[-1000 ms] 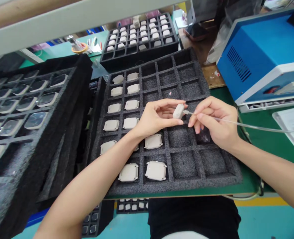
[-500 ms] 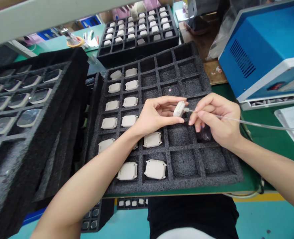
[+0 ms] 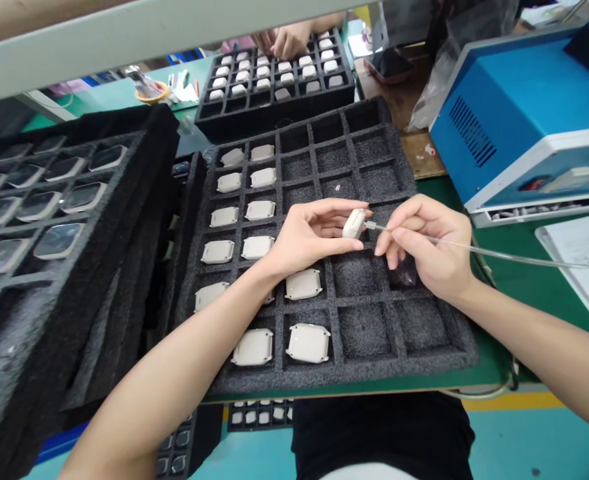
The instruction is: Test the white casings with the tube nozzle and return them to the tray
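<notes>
My left hand (image 3: 307, 235) pinches a cream watch case (image 3: 354, 224) by its edges, tilted up on its side above the foam tray (image 3: 344, 377). My right hand (image 3: 432, 247) is closed on a clear thin tube (image 3: 529, 259), which trails off past the right edge of the view. The tube's pale tip (image 3: 372, 226) points at the side of the case; whether they touch, I cannot tell. Several more cream watch cases (image 3: 308, 343) lie in the tray's left compartments, partly covered by my left forearm.
Stacked foam trays on the left hold dark-faced watches (image 3: 59, 240). A co-worker's hand (image 3: 292, 41) is over the far tray (image 3: 274, 110). A blue machine (image 3: 514, 107) and paper sheets (image 3: 582, 257) stand and lie at right. A pale bar (image 3: 124, 43) crosses the top.
My hands, the watch case and the tube tip keep nearly the same pose, with a slight shift of the view. Over the far tray, a co-worker's hand now reaches in.
</notes>
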{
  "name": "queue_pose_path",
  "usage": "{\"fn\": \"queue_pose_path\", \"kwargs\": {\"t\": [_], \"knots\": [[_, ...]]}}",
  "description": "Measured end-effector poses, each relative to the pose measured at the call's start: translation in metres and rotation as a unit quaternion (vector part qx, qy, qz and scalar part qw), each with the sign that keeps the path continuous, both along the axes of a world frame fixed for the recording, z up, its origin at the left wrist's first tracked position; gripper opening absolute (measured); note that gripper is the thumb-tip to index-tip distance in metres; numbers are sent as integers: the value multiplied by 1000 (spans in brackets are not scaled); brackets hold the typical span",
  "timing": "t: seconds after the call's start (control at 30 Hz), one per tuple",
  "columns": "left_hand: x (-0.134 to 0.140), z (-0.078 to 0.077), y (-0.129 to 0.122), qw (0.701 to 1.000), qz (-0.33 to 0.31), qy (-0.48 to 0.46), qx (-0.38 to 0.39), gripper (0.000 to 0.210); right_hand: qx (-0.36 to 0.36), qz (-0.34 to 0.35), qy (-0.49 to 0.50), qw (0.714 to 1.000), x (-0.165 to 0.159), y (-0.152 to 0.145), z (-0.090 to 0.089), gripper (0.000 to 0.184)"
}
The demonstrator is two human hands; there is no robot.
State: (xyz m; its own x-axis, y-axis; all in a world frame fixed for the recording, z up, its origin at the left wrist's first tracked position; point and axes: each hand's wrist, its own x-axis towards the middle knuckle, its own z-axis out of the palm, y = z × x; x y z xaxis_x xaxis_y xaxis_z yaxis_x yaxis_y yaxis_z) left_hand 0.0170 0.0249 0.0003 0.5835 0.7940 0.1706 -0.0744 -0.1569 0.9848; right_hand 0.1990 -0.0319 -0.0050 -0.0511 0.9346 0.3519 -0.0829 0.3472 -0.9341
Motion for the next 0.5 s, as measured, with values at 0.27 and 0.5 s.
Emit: {"fn": "queue_pose_path", "kwargs": {"t": [0.27, 0.5], "knots": [[0, 0, -1, 1000, 1, -2, -12, 51, -4, 5, -3, 1000, -1, 0, 1, 5], [0, 0, -1, 1000, -5, -3, -18, 50, -2, 0, -5, 1000, -1, -1, 1, 4]]}}
